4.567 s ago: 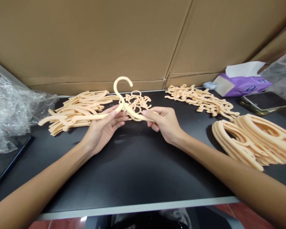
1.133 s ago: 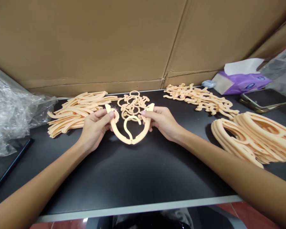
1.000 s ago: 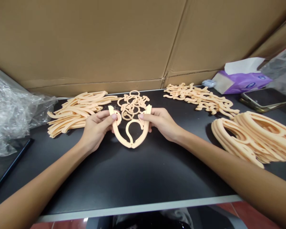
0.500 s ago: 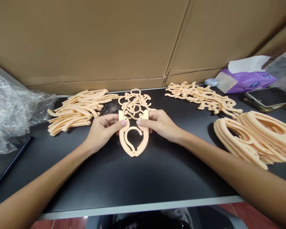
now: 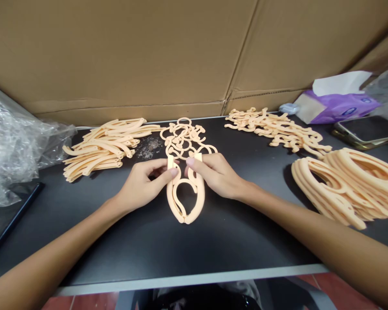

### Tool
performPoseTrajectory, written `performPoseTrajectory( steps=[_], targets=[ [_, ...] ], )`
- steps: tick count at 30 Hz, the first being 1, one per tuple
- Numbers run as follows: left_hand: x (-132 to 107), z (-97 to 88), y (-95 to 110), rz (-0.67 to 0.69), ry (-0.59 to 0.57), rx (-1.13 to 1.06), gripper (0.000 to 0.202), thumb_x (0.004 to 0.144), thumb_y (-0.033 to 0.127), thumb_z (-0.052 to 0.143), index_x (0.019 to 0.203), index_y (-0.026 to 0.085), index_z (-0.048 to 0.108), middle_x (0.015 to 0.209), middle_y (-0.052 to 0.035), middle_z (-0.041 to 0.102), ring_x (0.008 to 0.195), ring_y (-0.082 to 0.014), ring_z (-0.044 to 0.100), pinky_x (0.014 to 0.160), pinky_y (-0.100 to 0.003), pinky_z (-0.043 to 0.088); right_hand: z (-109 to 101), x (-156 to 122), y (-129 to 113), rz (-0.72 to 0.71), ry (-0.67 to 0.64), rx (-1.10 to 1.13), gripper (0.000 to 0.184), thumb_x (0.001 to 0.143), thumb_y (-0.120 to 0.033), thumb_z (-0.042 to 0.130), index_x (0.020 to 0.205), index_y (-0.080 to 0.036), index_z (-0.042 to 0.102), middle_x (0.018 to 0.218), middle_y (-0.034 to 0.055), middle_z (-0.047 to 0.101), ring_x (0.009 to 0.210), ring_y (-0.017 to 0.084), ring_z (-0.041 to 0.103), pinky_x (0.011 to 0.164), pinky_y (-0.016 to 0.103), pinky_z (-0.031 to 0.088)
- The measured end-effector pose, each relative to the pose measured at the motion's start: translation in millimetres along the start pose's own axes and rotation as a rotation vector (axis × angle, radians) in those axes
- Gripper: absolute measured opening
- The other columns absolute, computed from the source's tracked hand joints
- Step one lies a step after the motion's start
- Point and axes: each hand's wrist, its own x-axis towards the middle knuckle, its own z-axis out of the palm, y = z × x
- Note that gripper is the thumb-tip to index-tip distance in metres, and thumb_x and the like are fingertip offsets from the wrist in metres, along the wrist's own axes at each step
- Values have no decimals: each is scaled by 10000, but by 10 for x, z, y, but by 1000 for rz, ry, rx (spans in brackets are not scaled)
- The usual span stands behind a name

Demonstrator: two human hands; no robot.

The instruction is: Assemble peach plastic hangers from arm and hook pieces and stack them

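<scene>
A peach plastic folding hanger [image 5: 173,202] stands folded in front of me on the black table, its two arms drawn close together around its curved hook. The hinge end points toward me. My left hand [image 5: 145,181] pinches the top of one arm between thumb and fingers. My right hand [image 5: 216,174] pinches the top of the other arm the same way. The fingertips nearly meet above the hook. Just beyond my hands lies a tangled heap of peach hooks [image 5: 184,137], with the hanger's upper ends almost touching it.
A stack of peach arm pieces [image 5: 100,148] lies at left, more hook pieces [image 5: 276,131] at back right, and large peach hanger pieces [image 5: 345,185] at right. A purple tissue pack [image 5: 338,105], phone [image 5: 367,131], plastic wrap [image 5: 16,146] and cardboard sheet [image 5: 132,56] surround the black table [image 5: 245,245].
The hanger was spread wide, then its arms closed into a narrow fold. My hands moved closer together, and the hanger shifted toward me on the table.
</scene>
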Motion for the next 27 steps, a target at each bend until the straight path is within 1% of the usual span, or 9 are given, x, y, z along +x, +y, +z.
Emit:
performPoseTrajectory(
  steps=[2,6,8,10,13,15,20,24,27],
  targets=[
    [-19,18,7,47,53,123,270,919,408,636,986,183,768,833,-20,701,743,-145,609,674,-252,466,3,-21,-25,-40,24,-102,501,963,-515,375,615,-182,514,607,-9,489,582,108,431,579,281,314],
    [-30,29,-3,105,150,323,234,908,399,644,900,188,745,718,7,630,665,-131,550,645,-274,417,29,-32,-35,-35,121,-286,443,960,-454,401,604,-192,445,618,-6,492,588,108,428,588,286,287],
    [-22,23,-16,134,169,426,248,899,410,644,813,188,715,701,4,637,676,-144,551,687,-303,410,47,-30,-31,-29,147,-368,427,958,-427,411,599,-197,396,625,-6,481,595,109,414,599,290,278],
    [-14,17,-24,154,160,508,295,894,430,634,726,190,670,688,-3,651,691,-161,558,730,-332,405,60,-26,-30,-32,163,-456,429,957,-417,416,591,-198,387,623,1,487,613,118,422,617,294,279],
    [-10,10,-21,148,140,546,314,904,441,602,711,197,645,686,-8,661,694,-173,565,740,-345,401,66,-26,-38,-21,170,-562,461,959,-435,428,570,-190,456,608,17,521,625,133,445,627,296,282],
    [-13,6,-16,151,143,561,307,907,434,595,719,198,651,688,-9,664,695,-175,563,739,-347,397,65,-29,-44,2,173,-605,501,958,-458,435,548,-181,515,588,22,534,593,128,438,610,293,270],
    [-25,-10,-47,176,134,606,318,908,447,610,733,190,682,713,-20,687,713,-183,572,756,-359,381,59,-39,-50,44,160,-697,614,948,-536,433,481,-174,605,487,25,509,517,118,406,577,298,221],
    [-24,-18,-90,223,130,684,308,921,448,595,773,203,711,718,-18,698,736,-188,584,790,-374,368,54,-36,-51,55,125,-736,638,965,-522,392,501,-175,659,470,35,536,514,123,434,577,299,217],
    [-26,-14,-99,221,140,705,313,919,453,596,770,206,714,719,-22,702,729,-192,587,784,-375,375,53,-31,-50,59,102,-782,634,969,-529,389,547,-174,703,508,52,600,539,140,500,572,302,216]
  ],
)
